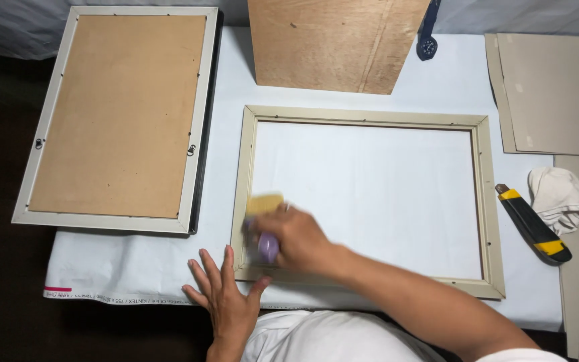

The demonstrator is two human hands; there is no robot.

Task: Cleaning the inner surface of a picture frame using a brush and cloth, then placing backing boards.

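Note:
An empty beige picture frame (484, 201) lies back-up on the white sheet in front of me. My right hand (299, 238) grips a brush with a purple handle (267, 248) and pale yellow bristles (265, 203), held over the frame's left rail near its lower left corner; the brush is blurred. My left hand (226, 298) lies flat with fingers spread on the sheet, its thumb touching the frame's lower left corner.
A second frame with a brown backing board (115, 114) lies at the left. A plywood sheet (333, 43) stands at the back. Grey cardboard sheets (557, 94), a white rag (557, 196) and a yellow-black utility knife (533, 223) are at the right.

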